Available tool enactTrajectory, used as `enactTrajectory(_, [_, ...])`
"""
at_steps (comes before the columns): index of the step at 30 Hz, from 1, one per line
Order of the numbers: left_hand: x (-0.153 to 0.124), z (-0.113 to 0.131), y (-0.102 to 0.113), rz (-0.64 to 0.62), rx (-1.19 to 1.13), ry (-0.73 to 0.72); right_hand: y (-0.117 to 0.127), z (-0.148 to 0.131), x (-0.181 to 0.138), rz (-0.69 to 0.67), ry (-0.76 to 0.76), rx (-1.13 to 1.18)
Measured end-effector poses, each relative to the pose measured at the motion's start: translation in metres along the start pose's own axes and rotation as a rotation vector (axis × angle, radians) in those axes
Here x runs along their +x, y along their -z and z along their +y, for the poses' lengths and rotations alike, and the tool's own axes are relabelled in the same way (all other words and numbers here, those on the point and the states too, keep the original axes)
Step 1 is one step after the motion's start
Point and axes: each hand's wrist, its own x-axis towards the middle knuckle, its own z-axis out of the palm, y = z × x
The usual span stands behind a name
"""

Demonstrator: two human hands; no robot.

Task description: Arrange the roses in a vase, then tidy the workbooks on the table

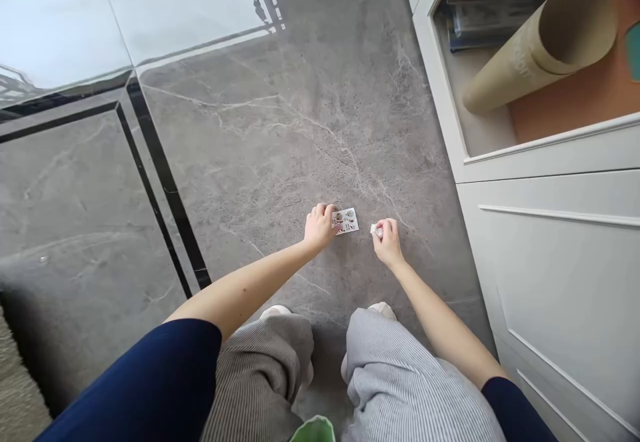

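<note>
A small white card (347,221) printed with little pictures lies flat on the grey marble floor (280,135). My left hand (320,226) rests on the card's left end, fingers curled down and pressing it to the floor. A short way to the right, my right hand (387,239) is closed in a pinch around a small white thing (375,229) that touches the floor; I cannot make out what it is. Both arms reach forward over my knees in striped trousers.
A white cabinet (555,249) stands close on the right; its open shelf holds a rolled sheet of brown paper (540,49) and stacked papers. A black inlay strip (165,182) crosses the floor at left. A carpet edge (15,389) shows at bottom left, something green (314,430) below.
</note>
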Motion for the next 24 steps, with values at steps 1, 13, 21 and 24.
enactTrajectory(1, [0.003, 0.002, 0.000, 0.005, 0.012, 0.005, 0.003, 0.002, 0.007, 0.054, 0.020, -0.020])
enactTrajectory(13, [-0.002, -0.011, 0.009, -0.231, -0.239, -0.271, 0.070, 0.070, 0.106, 0.718, -0.167, -0.218])
enactTrajectory(21, [0.014, -0.031, 0.027, -0.045, -0.364, 0.260, -0.051, -0.015, 0.001, -0.042, 0.354, -0.131])
enactTrajectory(24, [0.021, -0.037, 0.040, -0.022, -0.420, 0.300, -0.079, -0.029, -0.040, -0.235, 0.525, -0.076])
